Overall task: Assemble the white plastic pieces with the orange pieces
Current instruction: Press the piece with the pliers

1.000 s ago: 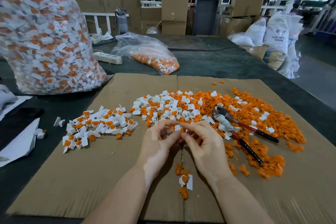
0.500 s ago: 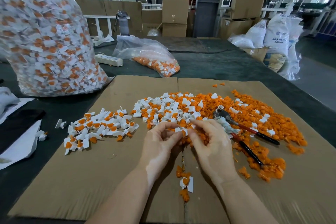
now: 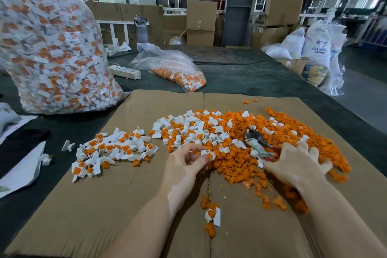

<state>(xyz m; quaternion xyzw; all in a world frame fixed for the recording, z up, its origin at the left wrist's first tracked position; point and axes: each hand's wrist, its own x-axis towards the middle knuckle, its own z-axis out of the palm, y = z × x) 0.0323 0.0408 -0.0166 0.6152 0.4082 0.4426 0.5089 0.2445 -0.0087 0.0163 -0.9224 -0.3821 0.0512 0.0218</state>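
On the cardboard sheet (image 3: 125, 205), two bare hands work the loose parts.
The left hand (image 3: 184, 163) pinches a white piece with an orange insert (image 3: 209, 154); the right hand (image 3: 297, 165), fingers spread and holding nothing, rests on the orange pieces (image 3: 240, 165) beside the pliers (image 3: 257, 142). White pieces (image 3: 188, 128) lie just beyond, assembled ones (image 3: 111, 151) to the left.

Dark table (image 3: 261, 81): cardboard sheet (image 3: 104, 205), two bags, power strip (image 3: 125, 71), possibly papers.
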